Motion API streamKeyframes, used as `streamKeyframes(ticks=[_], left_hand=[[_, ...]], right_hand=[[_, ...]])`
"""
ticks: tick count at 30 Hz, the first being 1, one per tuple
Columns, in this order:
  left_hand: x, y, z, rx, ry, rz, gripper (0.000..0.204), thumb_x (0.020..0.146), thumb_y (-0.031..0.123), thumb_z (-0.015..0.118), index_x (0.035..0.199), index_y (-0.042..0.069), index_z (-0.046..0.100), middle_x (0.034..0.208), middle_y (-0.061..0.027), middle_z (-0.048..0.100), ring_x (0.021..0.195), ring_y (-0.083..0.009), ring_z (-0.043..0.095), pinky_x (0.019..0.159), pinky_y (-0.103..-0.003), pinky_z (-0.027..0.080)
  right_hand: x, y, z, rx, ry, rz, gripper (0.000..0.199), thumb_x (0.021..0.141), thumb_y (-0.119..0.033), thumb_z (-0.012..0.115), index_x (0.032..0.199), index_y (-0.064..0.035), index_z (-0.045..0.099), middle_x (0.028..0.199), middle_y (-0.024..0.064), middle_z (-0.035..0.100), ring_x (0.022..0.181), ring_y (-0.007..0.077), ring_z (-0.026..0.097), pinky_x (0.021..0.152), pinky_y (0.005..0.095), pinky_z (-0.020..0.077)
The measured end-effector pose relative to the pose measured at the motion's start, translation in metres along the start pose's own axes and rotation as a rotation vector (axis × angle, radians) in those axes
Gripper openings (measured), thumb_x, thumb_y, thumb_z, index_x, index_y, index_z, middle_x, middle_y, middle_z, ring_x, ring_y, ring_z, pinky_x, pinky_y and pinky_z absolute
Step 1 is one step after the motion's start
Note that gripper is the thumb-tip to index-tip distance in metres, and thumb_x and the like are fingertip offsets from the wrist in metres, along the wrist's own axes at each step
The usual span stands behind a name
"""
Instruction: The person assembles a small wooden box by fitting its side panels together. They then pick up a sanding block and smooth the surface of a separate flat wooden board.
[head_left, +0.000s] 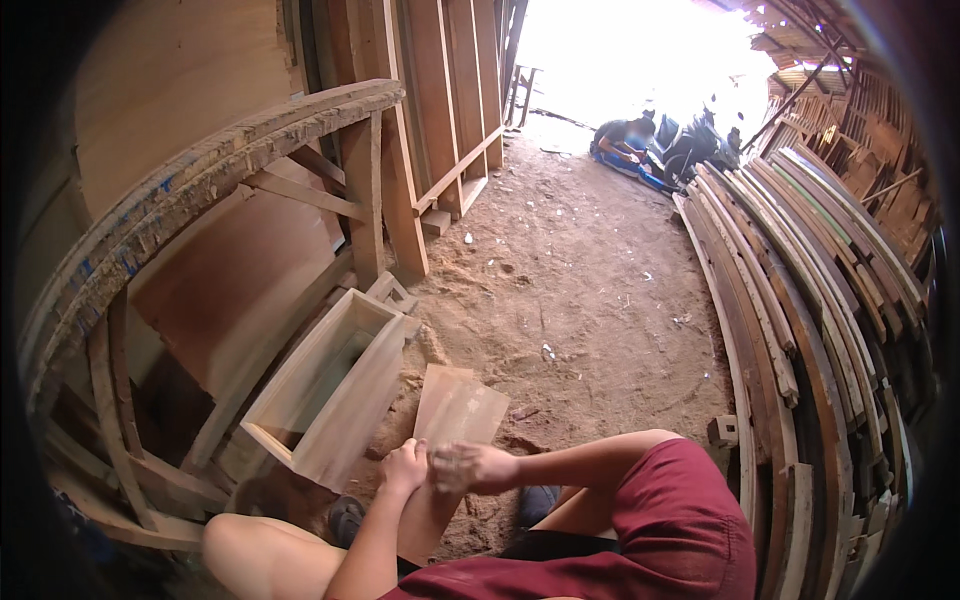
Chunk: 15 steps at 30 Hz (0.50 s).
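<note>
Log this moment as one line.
left hand: on board | right hand: on board | open wooden box: beside, on dirt floor

Workshop interior: dirt floor (580, 280) strewn with sawdust. Left side, arched timber frame (200, 170) against plywood sheets (180, 80); upright boards (450, 90) beyond. Right side, stacked long planks (800, 260). Far end, open doorway (620, 50) flooded with overexposed daylight.

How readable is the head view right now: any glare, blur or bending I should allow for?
Head view: the bright doorway is blown out white; the right hand is motion-blurred over the thin pale wooden board; the stacked long planks bow with fisheye bending; the corners fall black.
</note>
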<state>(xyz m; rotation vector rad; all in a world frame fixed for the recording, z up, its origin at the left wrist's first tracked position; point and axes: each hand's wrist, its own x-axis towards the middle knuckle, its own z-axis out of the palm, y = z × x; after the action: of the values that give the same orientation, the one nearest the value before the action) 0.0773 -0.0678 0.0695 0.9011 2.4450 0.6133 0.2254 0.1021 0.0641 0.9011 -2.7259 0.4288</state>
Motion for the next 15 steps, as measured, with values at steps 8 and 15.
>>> streamKeyframes(ticks=[8,15], left_hand=[[0.000,-0.004,-0.002,-0.012,0.019,0.010,0.053,0.101,0.048,0.033,0.111,0.006,0.063,0.104,-0.0289,0.067,0.103,-0.0472,0.062,0.091,-0.055,0.047],[0.000,-0.001,0.000,-0.015,-0.026,-0.004,0.054,0.101,0.049,0.033,0.113,0.006,0.063,0.105,-0.0293,0.067,0.104,-0.0472,0.062,0.092,-0.056,0.047]], right_hand=[[-0.031,0.082,-0.063,-0.352,-0.303,0.495,0.053,0.088,-0.018,0.059,0.140,-0.0218,0.053,0.155,0.0005,0.040,0.146,0.0223,0.031,0.118,0.0576,0.0183],[0.000,-0.008,0.004,0.112,-0.035,-0.097,0.041,0.091,-0.022,0.060,0.132,-0.0157,0.059,0.149,0.0124,0.045,0.143,0.0309,0.036,0.119,0.0537,0.0231]])
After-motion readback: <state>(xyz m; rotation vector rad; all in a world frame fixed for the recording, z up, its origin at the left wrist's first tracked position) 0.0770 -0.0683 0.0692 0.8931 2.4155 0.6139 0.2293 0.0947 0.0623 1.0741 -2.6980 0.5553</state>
